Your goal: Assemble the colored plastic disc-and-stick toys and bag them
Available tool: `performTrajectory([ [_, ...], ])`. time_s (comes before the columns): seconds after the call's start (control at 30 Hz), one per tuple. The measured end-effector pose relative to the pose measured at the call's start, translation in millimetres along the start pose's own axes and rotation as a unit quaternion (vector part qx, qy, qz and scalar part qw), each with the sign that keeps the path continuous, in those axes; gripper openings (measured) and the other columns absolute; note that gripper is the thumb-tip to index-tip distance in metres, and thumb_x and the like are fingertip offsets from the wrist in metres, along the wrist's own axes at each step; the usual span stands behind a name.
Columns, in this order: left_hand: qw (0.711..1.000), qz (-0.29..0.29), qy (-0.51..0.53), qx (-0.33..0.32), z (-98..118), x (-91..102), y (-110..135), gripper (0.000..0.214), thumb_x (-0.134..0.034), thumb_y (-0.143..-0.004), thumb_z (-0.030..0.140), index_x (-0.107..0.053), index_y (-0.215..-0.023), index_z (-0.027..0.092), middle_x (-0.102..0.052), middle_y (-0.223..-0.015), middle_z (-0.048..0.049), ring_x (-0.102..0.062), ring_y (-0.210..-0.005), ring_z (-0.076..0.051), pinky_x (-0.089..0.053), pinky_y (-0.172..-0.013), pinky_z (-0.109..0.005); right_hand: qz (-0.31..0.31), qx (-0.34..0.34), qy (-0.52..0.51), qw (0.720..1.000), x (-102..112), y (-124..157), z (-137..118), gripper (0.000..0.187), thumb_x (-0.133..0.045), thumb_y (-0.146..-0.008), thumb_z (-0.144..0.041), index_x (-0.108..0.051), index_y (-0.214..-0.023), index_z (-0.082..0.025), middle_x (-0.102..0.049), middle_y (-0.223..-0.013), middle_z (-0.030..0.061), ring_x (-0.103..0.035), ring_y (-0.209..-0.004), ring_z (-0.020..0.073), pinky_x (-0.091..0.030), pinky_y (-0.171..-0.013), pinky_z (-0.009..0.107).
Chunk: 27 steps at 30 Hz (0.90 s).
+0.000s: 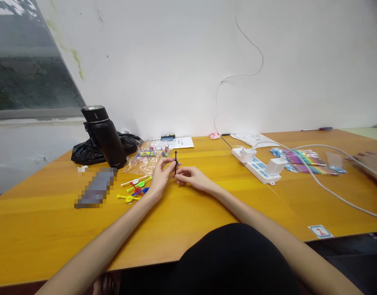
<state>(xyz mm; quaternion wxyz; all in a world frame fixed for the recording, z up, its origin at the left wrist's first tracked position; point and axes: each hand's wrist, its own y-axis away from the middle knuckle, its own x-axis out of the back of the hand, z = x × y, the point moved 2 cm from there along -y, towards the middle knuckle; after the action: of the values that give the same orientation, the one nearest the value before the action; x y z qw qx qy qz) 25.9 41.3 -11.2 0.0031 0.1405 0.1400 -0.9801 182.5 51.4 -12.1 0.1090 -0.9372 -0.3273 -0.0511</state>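
Note:
Between my hands stands a black arrow-shaped spinner [176,156], its arrowhead pointing up and a round hub partly hidden by fingers. My left hand [162,174] pinches it around the hub. At its lower end are the closed fingertips of my right hand [191,177], which seem to grip the tail. Beside my left hand lie several loose plastic spinners: a yellow spinner [128,198], a white spinner [135,181], and green, red and blue ones, overlapping on the table. Behind them, a clear plastic bag [143,164] contains more coloured spinners.
A black bottle [103,137] stands at left before a black plastic bag [83,150], with a blurred dark flat object [97,186] nearby. Right of my hands are a white power strip [256,169], cables, rainbow-coloured packets [309,159] and another person's hand [368,164].

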Motion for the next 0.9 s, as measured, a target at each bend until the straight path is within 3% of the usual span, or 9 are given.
performTrajectory([
  [0.17, 1.000, -0.012, 0.008, 0.004, 0, -1.1, 0, 0.034, -0.073, -0.084, 0.040, -0.055, -0.106, 0.020, -0.067, -0.121, -0.0090, -0.073, -0.101, -0.023, -0.053, -0.098, -0.041, 0.020, 0.021, 0.022, 0.999, -1, -1, -4, 0.035, -0.068, -0.086, -0.051, -0.065, -0.091, -0.016, -0.067, -0.077, 0.0021, -0.061, -0.068, 0.0137, -0.049, -0.071, 0.028],
  [0.27, 0.999, -0.020, 0.010, 0.024, -3, -1.6, -1, 0.033, -0.064, -0.090, 0.037, -0.051, -0.117, 0.024, -0.065, -0.127, -0.0090, -0.073, -0.097, -0.019, -0.052, -0.100, -0.041, 0.113, 0.062, 0.070, 0.989, 7, 1, -12, 0.031, -0.064, -0.090, -0.047, -0.064, -0.094, -0.017, -0.065, -0.076, 0.0013, -0.060, -0.069, 0.0137, -0.047, -0.070, 0.027],
  [0.37, 0.992, -0.092, -0.064, 0.063, -10, -4.6, 2, 0.020, -0.059, -0.089, 0.028, -0.057, -0.107, 0.018, -0.070, -0.117, -0.0107, -0.072, -0.092, -0.019, -0.054, -0.094, -0.039, 0.218, 0.094, 0.121, 0.964, 17, 3, -20, 0.025, -0.061, -0.091, -0.043, -0.062, -0.091, -0.018, -0.061, -0.068, -0.0009, -0.057, -0.064, 0.0135, -0.045, -0.067, 0.027],
  [0.43, 0.974, -0.171, -0.140, 0.055, -12, -8.5, 6, 0.013, -0.055, -0.088, 0.024, -0.061, -0.098, 0.016, -0.073, -0.103, -0.0104, -0.070, -0.091, -0.019, -0.052, -0.093, -0.038, 0.239, 0.096, 0.129, 0.957, 21, 4, -22, 0.023, -0.060, -0.091, -0.041, -0.060, -0.090, -0.018, -0.060, -0.065, -0.0017, -0.056, -0.062, 0.0135, -0.045, -0.066, 0.027],
  [0.5, 0.950, -0.236, -0.206, 0.013, -10, -12.4, 12, 0.014, -0.052, -0.090, 0.022, -0.063, -0.096, 0.016, -0.074, -0.097, -0.0089, -0.069, -0.094, -0.019, -0.049, -0.095, -0.036, 0.238, 0.095, 0.130, 0.958, 23, 4, -22, 0.023, -0.059, -0.092, -0.041, -0.060, -0.090, -0.019, -0.060, -0.065, -0.0019, -0.056, -0.062, 0.0138, -0.045, -0.067, 0.028],
  [0.6, 0.925, -0.274, -0.263, -0.023, -3, -16.1, 18, 0.015, -0.049, -0.091, 0.021, -0.063, -0.095, 0.017, -0.074, -0.096, -0.0068, -0.068, -0.095, -0.018, -0.048, -0.093, -0.032, 0.231, 0.091, 0.144, 0.958, 21, 3, -22, 0.021, -0.058, -0.092, -0.040, -0.060, -0.089, -0.019, -0.061, -0.067, -0.0017, -0.057, -0.065, 0.0143, -0.045, -0.069, 0.029],
  [0.73, 0.905, -0.319, -0.282, 0.017, 7, -22.1, 29, 0.016, -0.046, -0.085, 0.014, -0.063, -0.084, 0.017, -0.067, -0.074, -0.0011, -0.061, -0.070, -0.014, -0.046, -0.070, -0.025, 0.204, 0.084, 0.168, 0.961, 19, 0, -19, 0.019, -0.058, -0.091, -0.037, -0.064, -0.088, -0.019, -0.066, -0.084, 0.0017, -0.061, -0.081, 0.0163, -0.045, -0.075, 0.029],
  [0.9, 0.843, -0.467, -0.256, 0.074, 18, -43.8, 58, 0.022, -0.046, -0.079, 0.011, -0.067, -0.083, 0.016, -0.063, -0.068, 0.0011, -0.053, -0.059, -0.010, -0.040, -0.057, -0.021, 0.123, 0.038, 0.083, 0.988, 13, -4, -9, 0.024, -0.062, -0.089, -0.041, -0.064, -0.087, -0.018, -0.066, -0.086, 0.0028, -0.060, -0.081, 0.0162, -0.047, -0.079, 0.030],
])
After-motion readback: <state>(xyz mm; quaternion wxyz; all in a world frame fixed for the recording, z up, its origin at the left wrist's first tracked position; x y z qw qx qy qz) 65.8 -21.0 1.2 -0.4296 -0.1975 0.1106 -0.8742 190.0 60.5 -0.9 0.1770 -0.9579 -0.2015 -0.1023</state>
